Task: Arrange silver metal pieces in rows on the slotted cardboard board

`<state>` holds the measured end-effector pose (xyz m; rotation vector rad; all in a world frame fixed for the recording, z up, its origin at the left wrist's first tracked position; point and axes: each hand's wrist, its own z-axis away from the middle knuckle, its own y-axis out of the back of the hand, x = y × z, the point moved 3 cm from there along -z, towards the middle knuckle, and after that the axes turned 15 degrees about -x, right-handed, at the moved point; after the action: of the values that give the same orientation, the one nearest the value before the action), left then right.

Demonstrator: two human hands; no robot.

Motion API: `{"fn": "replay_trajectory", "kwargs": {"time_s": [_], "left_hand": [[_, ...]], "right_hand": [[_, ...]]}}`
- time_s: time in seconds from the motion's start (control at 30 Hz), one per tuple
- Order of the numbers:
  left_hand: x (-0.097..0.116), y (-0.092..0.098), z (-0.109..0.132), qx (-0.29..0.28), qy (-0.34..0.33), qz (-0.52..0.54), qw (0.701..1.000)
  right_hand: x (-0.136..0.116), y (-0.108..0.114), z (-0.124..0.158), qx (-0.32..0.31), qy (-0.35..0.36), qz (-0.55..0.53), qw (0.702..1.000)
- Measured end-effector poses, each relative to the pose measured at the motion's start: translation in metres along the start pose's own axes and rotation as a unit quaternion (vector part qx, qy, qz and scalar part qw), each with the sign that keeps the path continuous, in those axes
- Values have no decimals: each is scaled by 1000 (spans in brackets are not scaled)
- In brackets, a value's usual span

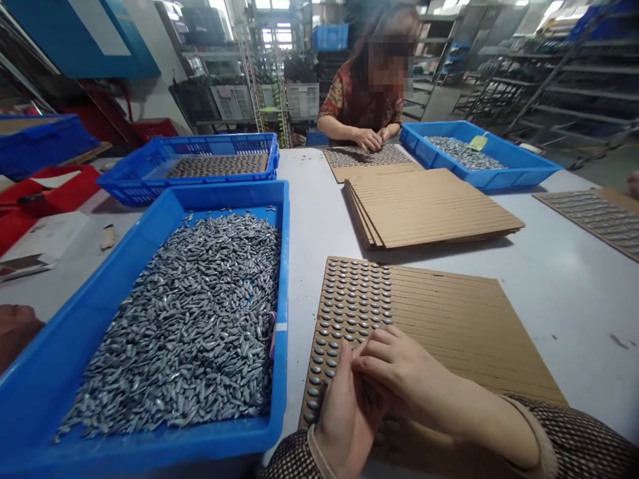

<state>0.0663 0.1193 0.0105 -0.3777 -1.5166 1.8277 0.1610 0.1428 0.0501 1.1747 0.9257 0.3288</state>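
My left hand [344, 412] is cupped palm up over the lower left of a cardboard sheet [459, 319]. My right hand [404, 369] reaches across with bent fingers closed over the left palm, and the two hands touch. Whatever lies between them is hidden; only a dark patch shows there. Rows of small grey oval metal pieces [352, 293] are set along the left part of the sheet, while its right part shows bare parallel slits. To the left, a blue tray [283, 266] holds a large heap of loose grey pieces [200, 319] of the same kind.
Stacked cardboard sheets [434, 206] lie beyond my sheet. A co-worker [367, 106] across the table handles a filled sheet [372, 156] beside another blue tray [529, 174]. A blue crate [190, 183] stands at the back left. Another person's hand [17, 332] shows at the left edge.
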Motion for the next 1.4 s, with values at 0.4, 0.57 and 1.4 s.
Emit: {"fn": "replay_trajectory", "kwargs": {"time_s": [0.4, 0.57, 1.4], "left_hand": [[5, -1, 3, 8, 13, -33, 999], [6, 4, 2, 77, 41, -26, 996], [3, 28, -4, 98, 97, 13, 990]], "right_hand": [[28, 10, 16, 52, -34, -243, 968], [86, 7, 33, 164, -150, -465, 857], [222, 15, 13, 252, -182, 5, 951]]}}
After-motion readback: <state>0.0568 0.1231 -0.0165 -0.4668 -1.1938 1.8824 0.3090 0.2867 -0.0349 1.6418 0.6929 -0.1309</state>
